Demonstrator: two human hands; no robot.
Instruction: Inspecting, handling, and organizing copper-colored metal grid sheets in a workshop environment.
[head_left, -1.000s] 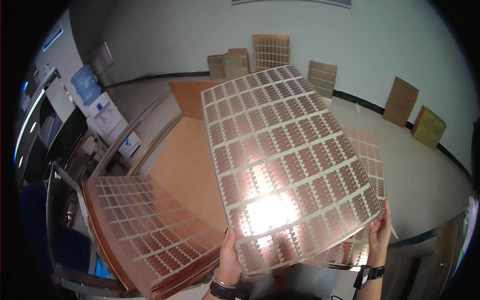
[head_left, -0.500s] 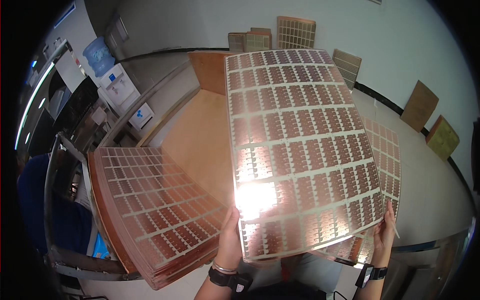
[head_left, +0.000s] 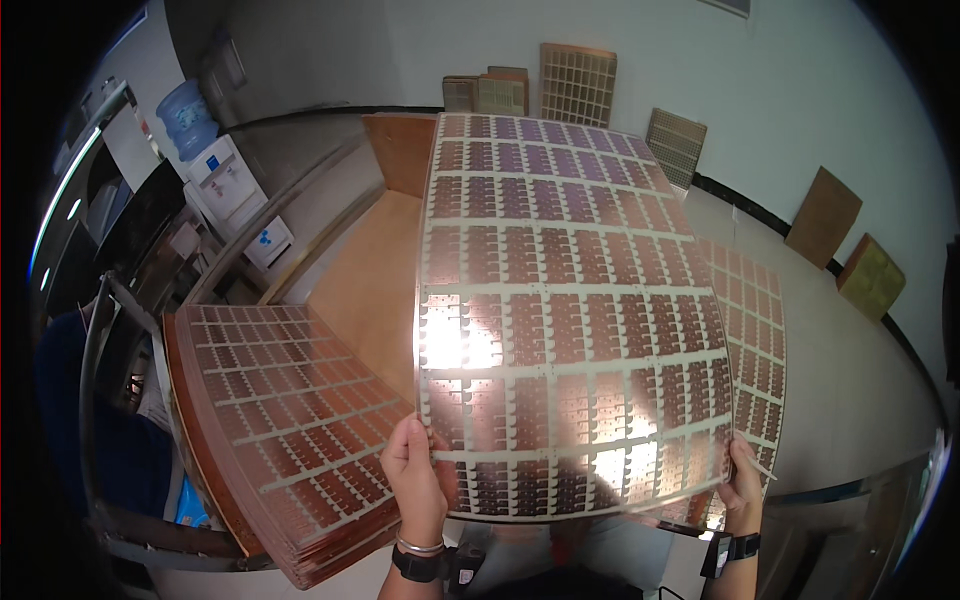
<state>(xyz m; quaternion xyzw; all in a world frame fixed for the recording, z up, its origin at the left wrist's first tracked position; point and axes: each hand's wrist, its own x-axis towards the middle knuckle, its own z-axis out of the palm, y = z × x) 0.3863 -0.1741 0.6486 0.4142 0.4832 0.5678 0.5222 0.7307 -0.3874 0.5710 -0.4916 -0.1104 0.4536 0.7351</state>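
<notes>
A large circuit board panel (head_left: 580,335), copper-coloured patterns in rows on a pale base, is held up in front of me, tilted. My left hand (head_left: 415,485) is closed on its lower left edge, thumb at the front. At the lower right edge my right hand (head_left: 742,488) grips the panel, fingers partly hidden. A thin white stick (head_left: 763,469) juts out by the right hand; whether the fingers hold it cannot be made out. To the left lies a stack of similar panels (head_left: 300,420). Behind the held panel, more patterned panel surface (head_left: 755,350) shows at the right.
A brown wooden board (head_left: 365,290) lies between the panels, with an upright board (head_left: 402,150) at its far end. Metal rails (head_left: 300,200) run along the left. A water dispenser (head_left: 225,185) stands far left. Several boards, one brown (head_left: 824,218), lean against the wall.
The held panel has moved left and its tilt has changed, so the bright reflection sits elsewhere on it. Both hands moved left with it, still gripping. The whole view shifted slightly.
</notes>
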